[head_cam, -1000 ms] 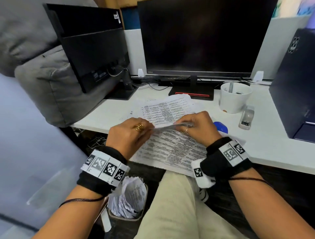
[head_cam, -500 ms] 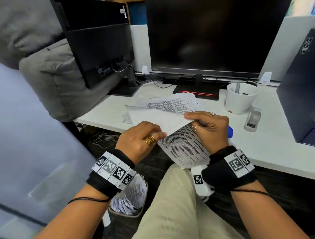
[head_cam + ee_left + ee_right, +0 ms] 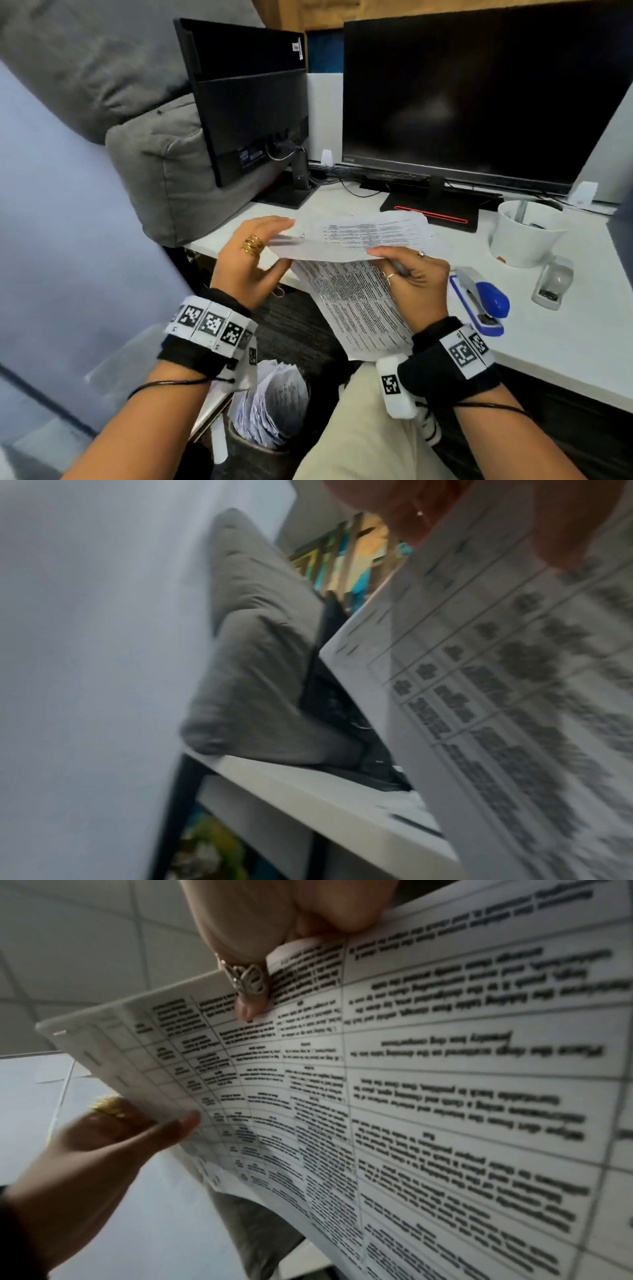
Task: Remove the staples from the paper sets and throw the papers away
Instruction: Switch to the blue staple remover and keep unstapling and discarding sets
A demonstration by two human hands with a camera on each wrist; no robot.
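Note:
I hold a stapled set of printed table sheets (image 3: pixel 356 308) above the desk's front edge. Its top sheet (image 3: pixel 363 233) is folded back toward the monitor. My left hand (image 3: pixel 253 253) pinches the set's left edge, fingers on top and thumb underneath. My right hand (image 3: pixel 407 274) grips the set at the fold, with a thin grey thing between its fingers. In the right wrist view a staple (image 3: pixel 60 1033) sits in the paper's (image 3: pixel 445 1096) corner, above my left hand's thumb (image 3: pixel 185 1123). The left wrist view shows blurred paper (image 3: pixel 514 696).
A waste bin (image 3: pixel 253 455) stuffed with crumpled papers stands on the floor below my left wrist. On the white desk (image 3: pixel 565 353) lie a blue stapler (image 3: pixel 483 301), a white cup (image 3: pixel 524 233) and a small grey device (image 3: pixel 551 284). Two monitors stand behind.
The set lay on the desk with both hands at its corner. It has since been lifted, and the top sheet has been flipped up and back.

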